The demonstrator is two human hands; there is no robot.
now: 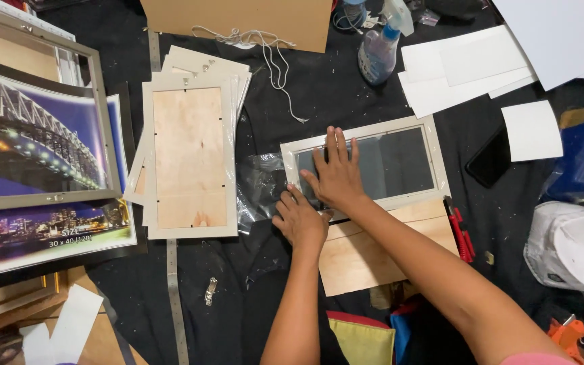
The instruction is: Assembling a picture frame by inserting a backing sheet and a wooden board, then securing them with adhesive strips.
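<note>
On the bench:
Right hand (pixel 336 177): fingers spread flat on frame glass.
Left hand (pixel 300 220): fingers curled at frame (pixel 366 165) corner.
Frame: pale, rectangular, glazed.

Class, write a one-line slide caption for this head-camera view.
Both hands, left hand and right hand, press on a pale picture frame beside a stack of frames.

Two hands (pixel 302 220) (pixel 336 176), one spray bottle (pixel 378 51), one cap (pixel 572 247).
</note>
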